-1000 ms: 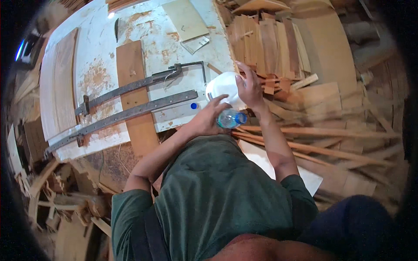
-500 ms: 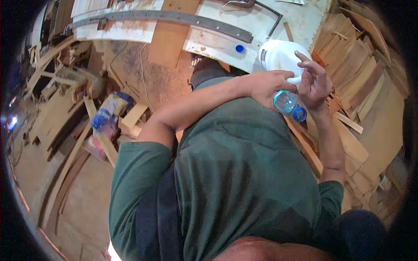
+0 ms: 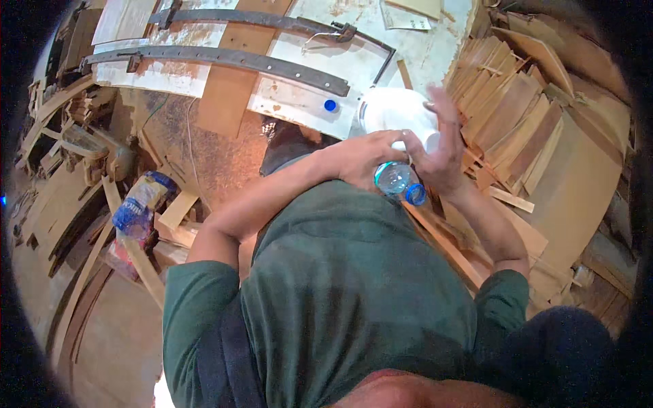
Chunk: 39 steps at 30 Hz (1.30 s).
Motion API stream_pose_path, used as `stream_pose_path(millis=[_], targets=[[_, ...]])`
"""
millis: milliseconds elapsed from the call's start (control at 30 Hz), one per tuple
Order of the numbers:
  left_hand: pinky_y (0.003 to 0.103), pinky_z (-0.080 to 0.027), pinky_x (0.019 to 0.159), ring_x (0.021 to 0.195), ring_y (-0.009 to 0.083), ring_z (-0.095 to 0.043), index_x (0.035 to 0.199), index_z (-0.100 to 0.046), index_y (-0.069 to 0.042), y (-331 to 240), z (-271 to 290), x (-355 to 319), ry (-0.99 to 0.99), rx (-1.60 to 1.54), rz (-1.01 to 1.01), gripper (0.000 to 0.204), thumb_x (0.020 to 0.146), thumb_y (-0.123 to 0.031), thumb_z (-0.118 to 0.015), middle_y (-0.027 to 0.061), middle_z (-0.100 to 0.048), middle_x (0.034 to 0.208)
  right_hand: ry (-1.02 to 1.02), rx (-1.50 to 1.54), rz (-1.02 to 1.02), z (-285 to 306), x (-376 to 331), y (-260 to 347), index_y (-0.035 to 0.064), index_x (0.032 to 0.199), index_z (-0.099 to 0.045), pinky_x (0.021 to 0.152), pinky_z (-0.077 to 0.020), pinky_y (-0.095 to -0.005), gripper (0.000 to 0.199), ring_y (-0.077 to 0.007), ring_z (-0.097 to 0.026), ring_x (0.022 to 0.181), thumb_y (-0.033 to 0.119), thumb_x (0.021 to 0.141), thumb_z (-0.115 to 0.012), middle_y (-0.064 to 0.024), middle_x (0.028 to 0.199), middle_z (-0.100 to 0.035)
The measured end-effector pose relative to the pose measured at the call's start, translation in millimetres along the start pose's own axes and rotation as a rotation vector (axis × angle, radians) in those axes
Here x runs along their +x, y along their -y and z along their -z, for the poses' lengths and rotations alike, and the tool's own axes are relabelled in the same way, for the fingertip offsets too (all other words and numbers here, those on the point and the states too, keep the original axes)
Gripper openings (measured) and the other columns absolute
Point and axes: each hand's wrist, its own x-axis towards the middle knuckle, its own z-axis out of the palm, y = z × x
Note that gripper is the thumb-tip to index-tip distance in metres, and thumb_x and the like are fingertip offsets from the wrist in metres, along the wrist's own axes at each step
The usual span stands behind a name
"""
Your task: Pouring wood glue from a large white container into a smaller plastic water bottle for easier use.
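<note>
- Reference: clock directions are taken from the bottle (image 3: 393, 178); 12 o'clock points away from the person.
- Left hand (image 3: 373, 155): closed around the bottle, back of the hand upward, gripping from the 10 o'clock side.
- Bottle: clear, held just in front of the person's shirt (image 3: 354, 265); its blue-topped neck points to 4 o'clock.
- Right hand (image 3: 441, 153): at 2 o'clock, beside the jug (image 3: 394, 109); fingers raised and partly bent, fingertips blurred. From here I cannot tell whether it grips the jug.
- Jug: white, at 12 o'clock, at the near right corner of the bench (image 3: 299, 109); partly hidden by both hands.
- Cap (image 3: 330, 105): blue, lying on the bench between 10 and 11 o'clock.
- Clamp bar (image 3: 272, 63): at 10 o'clock, crossing a brown board (image 3: 230, 95).
- Wood strips (image 3: 520, 129): piled at 2 o'clock, past the right hand.
</note>
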Motion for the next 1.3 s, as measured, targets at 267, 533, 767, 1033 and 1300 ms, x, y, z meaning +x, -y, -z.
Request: stream_pose_path(millis=[267, 533, 767, 1033, 1300], targets=[[0.050, -0.041, 0.105, 0.121, 0.0423, -0.051, 0.118, -0.062, -0.005, -4.5, 2.5, -2.8, 0.069, 0.046, 0.097, 0.065, 0.063, -0.032, -0.085, 0.0219, -0.051, 0.125, 0.473, 0.446, 0.244, 8.6, 21.0, -38.4, 0.0036, 0.123, -0.050, 0.116, -0.0368, -0.0515, 0.040, -0.0388, -0.059, 0.125, -0.007, 0.085, -0.053, -0.0228, 0.133, -0.060], [0.048, -0.040, 0.106, 0.120, 0.0429, -0.051, 0.119, -0.062, -0.006, -11.9, 10.7, 0.8, 0.066, -0.047, 0.158, 0.068, 0.061, -0.032, -0.086, 0.0226, -0.051, 0.124, 0.638, -0.238, 0.194, 43.3, 34.3, -14.6, 0.0042, 0.129, -0.046, 0.098, -0.0453, -0.0479, 0.050, -0.0330, -0.058, 0.117, 0.017, 0.085, -0.066, -0.0258, 0.130, -0.053], [0.047, -0.043, 0.100, 0.113, 0.0429, -0.052, 0.114, -0.061, -0.004, -5.9, 11.1, 1.6, 0.113, 0.047, 0.150, 0.065, 0.059, -0.030, -0.086, 0.0223, -0.050, 0.115, 0.753, -0.549, -0.128, 59.9, 26.0, 18.5, 0.0022, 0.079, -0.058, 0.064, -0.0473, -0.0400, 0.050, -0.0288, -0.063, 0.059, 0.050, 0.094, -0.061, -0.0120, 0.059, -0.059], [0.048, -0.045, 0.094, 0.110, 0.0415, -0.055, 0.115, -0.061, -0.005, -16.8, 18.2, 9.3, 0.177, 0.073, 0.190, 0.065, 0.060, -0.029, -0.086, 0.0207, -0.050, 0.111, 0.954, -0.539, 0.093, 74.1, 45.9, 13.1, -0.0007, 0.091, -0.055, 0.078, -0.0405, -0.0390, 0.044, -0.0283, -0.055, 0.082, 0.043, 0.095, -0.059, -0.0146, 0.081, -0.057], [0.049, -0.046, 0.095, 0.111, 0.0424, -0.055, 0.116, -0.060, -0.006, -11.9, 14.5, 8.1, 0.171, 0.058, 0.163, 0.064, 0.062, -0.029, -0.085, 0.0211, -0.050, 0.113, 0.912, -1.033, 0.459, 72.5, 42.7, 26.1, 0.0010, 0.102, -0.056, 0.087, -0.0355, -0.0358, 0.039, -0.0214, -0.049, 0.087, 0.040, 0.095, -0.057, -0.0079, 0.084, -0.050]])
